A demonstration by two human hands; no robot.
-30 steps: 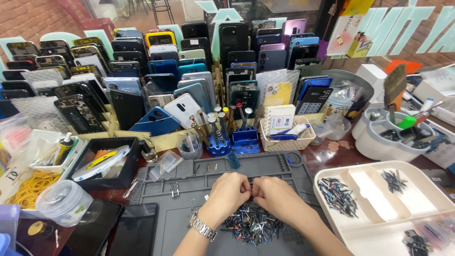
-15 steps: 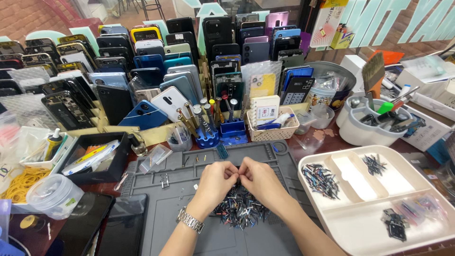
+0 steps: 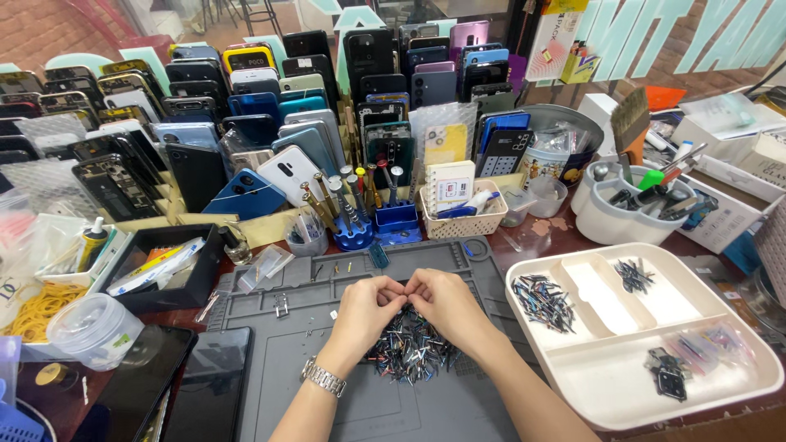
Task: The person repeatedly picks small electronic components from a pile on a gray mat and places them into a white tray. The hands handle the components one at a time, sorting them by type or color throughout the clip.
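Both hands meet at the middle of the grey work mat (image 3: 344,376), fingertips drawn together over a heap of small dark metal pieces (image 3: 409,348) that lies on the mat just near of them. The left hand (image 3: 366,309), with a metal wristwatch (image 3: 324,377) on its wrist, has its grip pressed together at thumb and forefinger, and the right hand (image 3: 444,303) mirrors it, fingertips pinched and touching the left's; whatever tiny piece sits between them is too small to make out. To the right of the mat stands a white divided tray (image 3: 622,385), its far-left compartment holding a small pile of like pieces (image 3: 538,298), another small cluster (image 3: 631,274) further right, and a few dark square parts (image 3: 665,372) in the near section. At the far edge of the mat a blue screwdriver stand (image 3: 354,231) holds upright tools beside a small white basket (image 3: 458,214). Behind these, rows of phone back covers (image 3: 270,123) in many colours fill the far bench. On the left sit a black open box (image 3: 164,270), a clear plastic tub (image 3: 90,329) and a heap of yellow rubber bands (image 3: 37,307); two dark phones (image 3: 176,389) lie flat at the near left.
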